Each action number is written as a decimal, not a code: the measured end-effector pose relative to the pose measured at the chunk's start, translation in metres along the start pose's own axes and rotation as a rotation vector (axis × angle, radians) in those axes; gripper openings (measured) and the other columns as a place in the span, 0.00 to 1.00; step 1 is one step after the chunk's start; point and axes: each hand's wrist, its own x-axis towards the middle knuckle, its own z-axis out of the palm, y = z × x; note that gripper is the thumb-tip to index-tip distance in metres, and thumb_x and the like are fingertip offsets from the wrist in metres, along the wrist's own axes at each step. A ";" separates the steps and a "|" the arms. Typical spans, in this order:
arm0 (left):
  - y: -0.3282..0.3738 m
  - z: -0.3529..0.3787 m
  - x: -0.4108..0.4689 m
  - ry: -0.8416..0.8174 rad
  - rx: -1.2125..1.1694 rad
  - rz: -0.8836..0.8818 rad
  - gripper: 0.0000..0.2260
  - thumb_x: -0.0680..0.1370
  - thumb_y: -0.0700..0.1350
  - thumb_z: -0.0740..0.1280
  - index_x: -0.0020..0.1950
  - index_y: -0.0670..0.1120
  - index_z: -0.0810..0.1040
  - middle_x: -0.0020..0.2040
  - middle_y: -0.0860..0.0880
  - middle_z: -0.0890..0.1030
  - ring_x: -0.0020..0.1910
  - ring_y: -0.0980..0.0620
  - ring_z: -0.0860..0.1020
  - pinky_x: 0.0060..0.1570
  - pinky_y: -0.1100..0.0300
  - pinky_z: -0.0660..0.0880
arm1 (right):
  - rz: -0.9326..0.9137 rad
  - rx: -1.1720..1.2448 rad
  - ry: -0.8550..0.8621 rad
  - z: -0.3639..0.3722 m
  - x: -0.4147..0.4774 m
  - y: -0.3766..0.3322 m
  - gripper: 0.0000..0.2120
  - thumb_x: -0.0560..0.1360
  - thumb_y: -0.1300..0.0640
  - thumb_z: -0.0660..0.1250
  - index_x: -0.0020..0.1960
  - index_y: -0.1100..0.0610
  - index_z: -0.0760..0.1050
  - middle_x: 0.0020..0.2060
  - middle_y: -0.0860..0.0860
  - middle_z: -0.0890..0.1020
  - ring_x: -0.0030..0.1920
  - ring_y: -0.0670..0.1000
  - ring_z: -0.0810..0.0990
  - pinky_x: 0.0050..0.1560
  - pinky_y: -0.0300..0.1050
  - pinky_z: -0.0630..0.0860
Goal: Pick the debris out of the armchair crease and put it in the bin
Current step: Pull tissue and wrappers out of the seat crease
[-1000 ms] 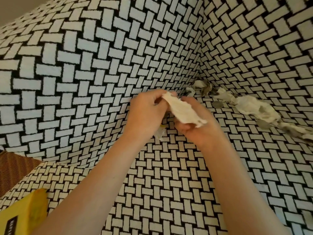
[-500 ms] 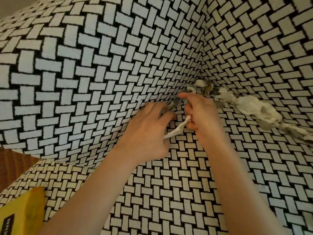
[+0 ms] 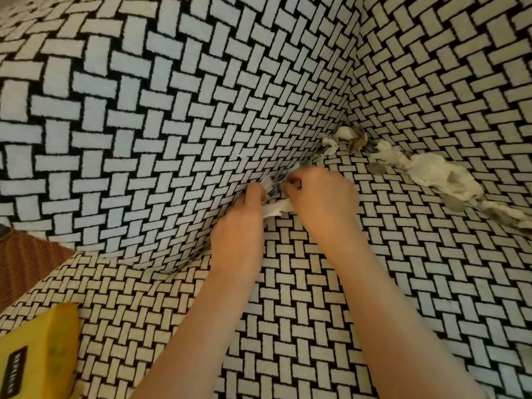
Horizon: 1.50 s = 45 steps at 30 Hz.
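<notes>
Black-and-white basketweave armchair point(image 3: 172, 116), off-white tissue debris point(image 3: 431, 174), yellow bin point(image 3: 37, 349).

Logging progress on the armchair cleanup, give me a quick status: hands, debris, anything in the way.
Left hand and right hand both pinching white paper scraps at the crease. More tissue and coins along the right crease. Bin not in view. Nothing blocking.

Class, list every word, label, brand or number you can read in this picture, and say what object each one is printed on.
Black label on the yellow object at the lower left corner: pale lettering, too blurred to read.
Armchair upholstery, tissue scraps and coins in the crease: no readable text.
</notes>
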 end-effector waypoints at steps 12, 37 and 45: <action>-0.004 -0.004 -0.019 -0.098 -0.484 0.026 0.24 0.77 0.43 0.63 0.70 0.51 0.58 0.63 0.50 0.71 0.54 0.57 0.71 0.50 0.67 0.67 | -0.005 0.162 0.065 0.001 0.016 -0.005 0.13 0.80 0.53 0.53 0.44 0.56 0.73 0.34 0.51 0.75 0.34 0.52 0.71 0.32 0.43 0.61; -0.068 -0.069 -0.109 0.065 -0.641 -0.246 0.18 0.75 0.36 0.64 0.63 0.49 0.70 0.64 0.52 0.72 0.60 0.60 0.68 0.56 0.73 0.60 | 0.381 1.816 -0.397 -0.004 -0.086 -0.043 0.10 0.80 0.63 0.52 0.50 0.58 0.72 0.25 0.48 0.71 0.19 0.41 0.61 0.16 0.29 0.56; -0.147 -0.096 -0.146 0.164 -0.251 -0.713 0.24 0.72 0.48 0.69 0.67 0.48 0.67 0.69 0.42 0.65 0.70 0.41 0.59 0.68 0.46 0.56 | 0.500 1.701 -0.663 0.021 -0.151 -0.126 0.10 0.78 0.65 0.53 0.44 0.61 0.72 0.25 0.50 0.69 0.18 0.42 0.62 0.16 0.31 0.57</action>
